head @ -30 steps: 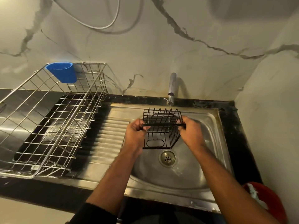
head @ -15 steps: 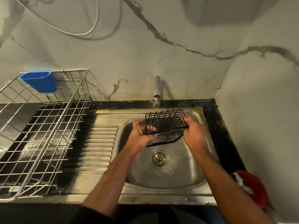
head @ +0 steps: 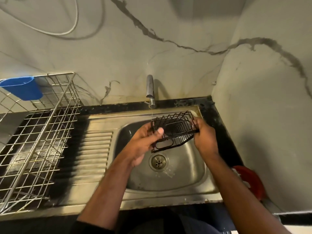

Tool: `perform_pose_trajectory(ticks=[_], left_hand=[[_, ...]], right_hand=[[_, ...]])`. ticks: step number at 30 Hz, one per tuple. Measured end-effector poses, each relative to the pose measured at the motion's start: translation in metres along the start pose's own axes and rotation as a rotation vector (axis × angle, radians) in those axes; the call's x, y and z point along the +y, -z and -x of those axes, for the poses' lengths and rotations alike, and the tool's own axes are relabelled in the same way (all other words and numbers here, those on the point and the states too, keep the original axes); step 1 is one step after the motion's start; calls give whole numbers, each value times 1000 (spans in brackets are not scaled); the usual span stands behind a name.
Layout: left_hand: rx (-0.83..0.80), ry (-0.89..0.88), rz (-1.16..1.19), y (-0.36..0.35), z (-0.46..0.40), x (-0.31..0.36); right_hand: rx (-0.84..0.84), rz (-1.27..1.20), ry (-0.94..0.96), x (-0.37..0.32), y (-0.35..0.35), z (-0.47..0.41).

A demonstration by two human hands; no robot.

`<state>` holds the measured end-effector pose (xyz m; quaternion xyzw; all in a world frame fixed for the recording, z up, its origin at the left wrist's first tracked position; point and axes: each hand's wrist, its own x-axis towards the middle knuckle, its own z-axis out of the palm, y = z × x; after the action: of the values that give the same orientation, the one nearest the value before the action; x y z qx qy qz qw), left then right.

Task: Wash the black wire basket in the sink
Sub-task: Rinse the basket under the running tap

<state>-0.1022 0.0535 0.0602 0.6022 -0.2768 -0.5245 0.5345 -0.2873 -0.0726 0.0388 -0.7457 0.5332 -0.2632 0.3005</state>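
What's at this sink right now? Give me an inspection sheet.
Surface: steel sink with ribbed drainboard, dark counter.
Job's things: black wire basket held tilted over the bowl; thin stream from tap meets its left edge.
Clutter: metal dish rack with blue cup; red object at right.
Hands: left hand and right hand grip the basket's ends.
Cables: white hose on the wall.
Surroundings: marble-look walls.

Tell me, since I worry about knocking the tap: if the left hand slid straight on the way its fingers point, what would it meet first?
The left hand points up and right into the black wire basket it already grips. Past that lies the right hand, not the tap, though depth is uncertain.
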Motion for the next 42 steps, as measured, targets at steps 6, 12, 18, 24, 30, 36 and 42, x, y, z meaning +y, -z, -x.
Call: perform_pose_trajectory(ticks=[6,12,18,24,30,36,42], left_hand=[[332,91,209,0,-4,-4],[424,85,332,14,4,-8],[436,94,363,28,7,-10],[459,56,365,48,9,-8],[381,-96,171,41,11,6],[423,-234,-36,6,6,7],[471,-369,-378,-23,13,-12]], right_hand=[[-99,-51,85,-20,-5,-6],[-174,-23,152,-31,-23,-6],[-268,-106,99,-42,-42,-11],[-249,-362,10,-55,-43,-11],[-201,-262,48,-69,-22,-18],[-39,244,311,-90,-9,0],[-258,-524,-234,-85,-10,1]])
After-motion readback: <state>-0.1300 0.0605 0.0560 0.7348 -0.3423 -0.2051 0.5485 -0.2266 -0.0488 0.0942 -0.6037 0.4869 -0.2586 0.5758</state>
